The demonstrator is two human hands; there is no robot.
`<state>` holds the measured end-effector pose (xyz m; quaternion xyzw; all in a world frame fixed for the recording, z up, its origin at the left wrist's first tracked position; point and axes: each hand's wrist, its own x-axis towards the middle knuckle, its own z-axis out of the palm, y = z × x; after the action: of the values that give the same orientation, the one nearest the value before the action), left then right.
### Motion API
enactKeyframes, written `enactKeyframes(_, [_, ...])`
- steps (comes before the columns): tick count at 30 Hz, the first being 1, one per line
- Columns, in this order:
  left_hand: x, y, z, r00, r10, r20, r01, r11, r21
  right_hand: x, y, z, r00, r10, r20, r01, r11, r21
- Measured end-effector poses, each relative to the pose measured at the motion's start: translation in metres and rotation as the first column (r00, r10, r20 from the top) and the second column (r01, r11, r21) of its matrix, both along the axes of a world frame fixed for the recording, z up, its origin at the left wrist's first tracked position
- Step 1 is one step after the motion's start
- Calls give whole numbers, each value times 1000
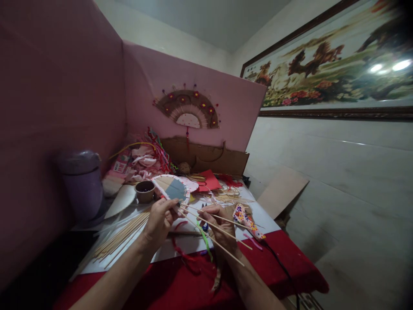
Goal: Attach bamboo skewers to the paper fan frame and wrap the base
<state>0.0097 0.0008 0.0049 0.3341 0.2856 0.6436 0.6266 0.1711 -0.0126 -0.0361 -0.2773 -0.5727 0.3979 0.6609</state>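
Observation:
My left hand (160, 220) is closed around the base of a round paper fan piece (172, 187) with grey and tan sections. Several thin bamboo sticks (215, 229) fan out from that base toward the lower right. My right hand (218, 223) is closed in a pinch on these sticks, just right of the left hand. Both hands hover above a white sheet (190, 243) on the red-covered table (284, 262). A green strip (204, 239) hangs below the hands.
A bundle of bamboo sticks (121, 237) lies at the left. A brown bowl (145, 191), a purple lidded pot (81, 181), a colourful spotted glue gun (248, 221), red paper (209, 180), cardboard (206, 157) and a finished fan (188, 110) on the pink wall surround the work area.

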Motion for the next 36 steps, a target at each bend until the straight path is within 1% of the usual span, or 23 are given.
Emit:
enactKeyframes(4, [0, 1, 0, 1000, 2, -5, -2, 1000, -2, -1, -2, 3, 1000, -10, 16, 10, 1000, -13])
enactKeyframes(9, [1, 0, 0, 1000, -1, -19, 2, 1000, 14, -3, -5, 6, 999, -27, -21, 26, 998, -57])
enactKeyframes(12, [1, -1, 0, 1000, -7, -22, 7, 1000, 26, -3, -5, 6, 1000, -11, -27, 9, 997, -75])
enactKeyframes(15, [0, -2, 0, 1000, -2, -25, 2, 1000, 20, -2, -4, 6, 999, 0, -33, -2, 998, -65])
enactKeyframes(18, [0, -1, 0, 1000, -8, -24, 8, 1000, 25, -2, -4, 7, 1000, -13, -16, 12, 999, -52])
enactKeyframes(21, [0, -1, 0, 1000, -12, -22, 12, 1000, 18, -1, -4, 8, 1000, -24, 16, 24, 998, -52])
enactKeyframes(26, [1, -2, 1, 1000, -11, -22, 12, 1000, 14, -1, -5, 9, 1000, -5, 12, 6, 998, -67])
enactKeyframes(33, [1, -3, 1, 999, -7, -41, 7, 1000, 8, 1, -4, 5, 1000, 8, 4, -8, 998, -68])
enactKeyframes(36, [2, -4, 2, 999, 13, -44, -12, 1000, 7, 0, -4, 2, 1000, 19, -18, -20, 996, -86])
